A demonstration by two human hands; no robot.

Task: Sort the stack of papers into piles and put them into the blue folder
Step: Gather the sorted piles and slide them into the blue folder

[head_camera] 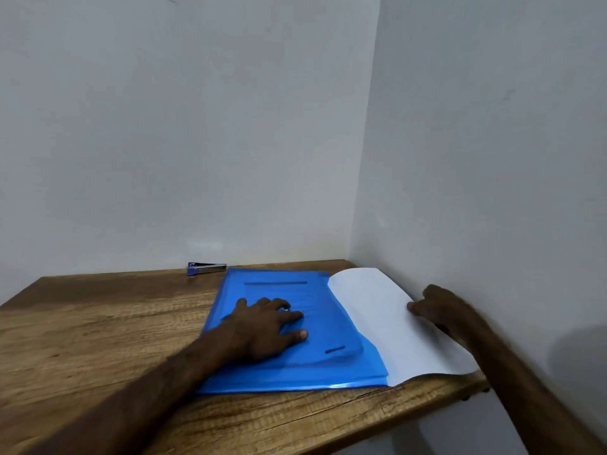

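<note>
The blue folder [295,372] is lying flat at the right end of the table [98,323]. The left hand [262,326] is pressing on it, fingers spread straight. The right hand [440,310] is pinching the edge of the white paper [377,316] jutting from the folder's right side.

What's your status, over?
Left hand flat on translucent blue plastic folder. Right hand pinching white papers half out its right side. Blue-and-metal stapler behind, clear.

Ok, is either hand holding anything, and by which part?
The right hand holds the white paper by its right edge, outside the blue folder. The left hand holds nothing; it rests flat on the folder.
</note>
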